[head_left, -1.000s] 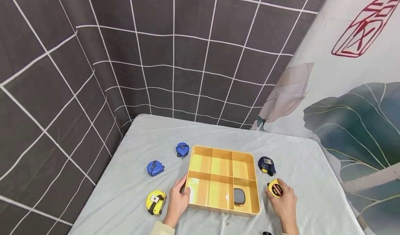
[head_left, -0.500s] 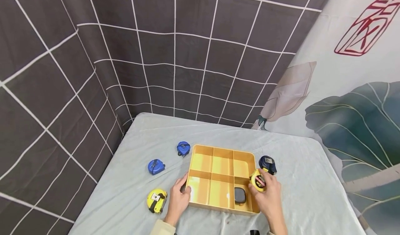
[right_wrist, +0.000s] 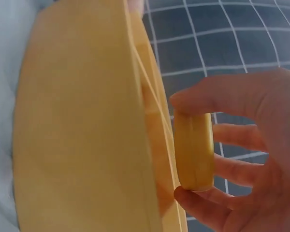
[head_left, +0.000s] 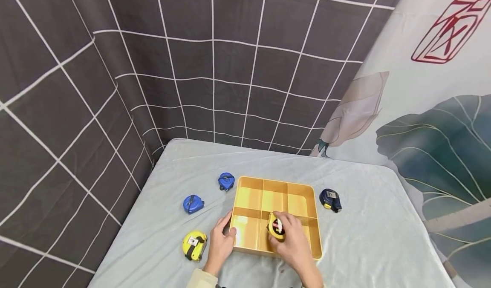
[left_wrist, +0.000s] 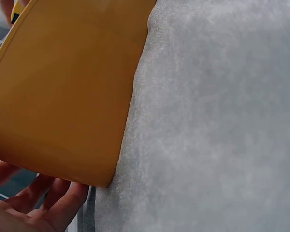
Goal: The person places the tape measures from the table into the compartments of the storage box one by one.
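A yellow box (head_left: 247, 251) with six-way dividers lies on the cloth. My left hand (head_left: 221, 243) holds its left side, thumb at the rim and fingers along the outer wall; the left wrist view shows the fingers (left_wrist: 70, 200) by the box's corner. Over the front middle compartment, my right hand (head_left: 293, 241) pinches a yellow tape measure (head_left: 275, 226) with a dark round label. From the right wrist view, the thumb and fingers grip opposite edges of this tape measure (right_wrist: 194, 152), close above the rim. The hand covers most of the front right compartment.
Two blue tape measures (head_left: 193, 203) lie left of the box, one farther back. A larger yellow tape measure (head_left: 194, 245) sits beside my left hand. Right of the box lies a dark blue tape measure (head_left: 330, 200). A dark gridded curtain (head_left: 230, 66) hangs behind.
My right hand has carried the yellow tape measure leftward from beside the box to over the front middle compartment, covering the grey tape measure seen earlier. The left hand stays on the box.
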### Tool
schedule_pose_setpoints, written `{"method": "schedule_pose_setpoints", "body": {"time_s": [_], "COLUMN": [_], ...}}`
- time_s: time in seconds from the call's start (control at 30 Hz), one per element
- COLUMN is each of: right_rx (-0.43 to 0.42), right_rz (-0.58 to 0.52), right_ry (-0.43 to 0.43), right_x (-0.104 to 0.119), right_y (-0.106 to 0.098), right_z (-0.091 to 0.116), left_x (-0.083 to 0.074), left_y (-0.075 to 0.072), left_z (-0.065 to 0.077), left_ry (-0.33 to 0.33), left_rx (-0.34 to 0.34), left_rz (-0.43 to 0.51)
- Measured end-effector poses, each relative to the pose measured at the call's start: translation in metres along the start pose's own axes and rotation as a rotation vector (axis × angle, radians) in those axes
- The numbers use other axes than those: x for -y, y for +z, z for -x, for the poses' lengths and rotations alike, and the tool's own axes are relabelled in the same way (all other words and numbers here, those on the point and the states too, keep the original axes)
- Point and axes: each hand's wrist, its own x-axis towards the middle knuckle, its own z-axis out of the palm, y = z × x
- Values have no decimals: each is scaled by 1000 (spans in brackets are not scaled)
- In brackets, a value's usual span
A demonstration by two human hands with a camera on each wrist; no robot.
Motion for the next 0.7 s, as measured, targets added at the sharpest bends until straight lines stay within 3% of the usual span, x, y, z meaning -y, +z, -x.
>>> {"method": "schedule_pose_setpoints", "body": {"time_s": [0.3, 0.7], "right_rx": [169, 310], "right_rz": [69, 41], "right_ry": [-27, 61], "right_x": [8, 2], "right_y": [17, 35], "right_z": [-5, -13], "left_x": [2, 1], "left_y": [0, 2], "left_z": [-1, -2], "left_ry": [-5, -13], "left_rx": [-12, -8], "left_rz": [2, 7]}}
